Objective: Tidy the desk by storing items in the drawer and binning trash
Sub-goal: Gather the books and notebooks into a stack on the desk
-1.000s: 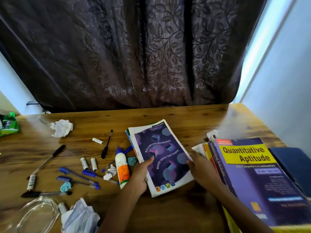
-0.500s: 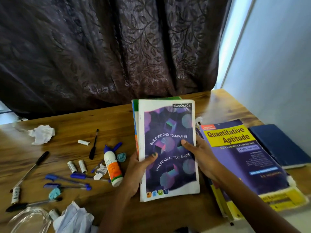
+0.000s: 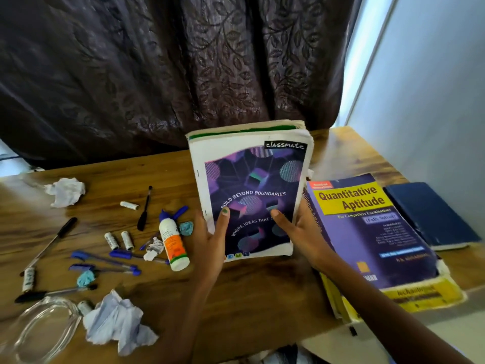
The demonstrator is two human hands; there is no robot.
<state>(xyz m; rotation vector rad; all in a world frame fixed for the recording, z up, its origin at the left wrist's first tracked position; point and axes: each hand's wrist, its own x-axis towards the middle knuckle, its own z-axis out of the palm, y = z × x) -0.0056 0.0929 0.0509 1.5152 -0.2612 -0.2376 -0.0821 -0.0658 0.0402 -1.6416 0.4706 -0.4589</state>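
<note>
- Far left, at the near edge of your desk (image 3: 262,292): a clear plastic lid (image 3: 39,334), with a crumpled sheet of paper (image 3: 118,324) just beside it.
- Behind those, several pens (image 3: 105,261) lie scattered, blue ones and black ones, among small white rolls (image 3: 119,240) and two teal scraps (image 3: 85,278). A second wad of paper (image 3: 67,191) sits toward the back, near the curtain (image 3: 157,74).
- A white bottle (image 3: 173,243) with a blue cap and orange label lies on its side, just left of your left hand (image 3: 210,243).
- Your left hand grips the left edge of the stack of notebooks (image 3: 249,193), thumb on the purple cover.
- The stack is held tilted up in both hands at desk centre; whether its lower edge touches the wood cannot be told.
- Your right hand (image 3: 304,232) grips the stack's right edge, thumb across the cover.
- Right of that hand, a thick purple textbook (image 3: 367,232) lies on top of a yellow book (image 3: 420,295).
- Far right: a dark blue book (image 3: 430,214) lies flat just beside the textbook, by the wall.
</note>
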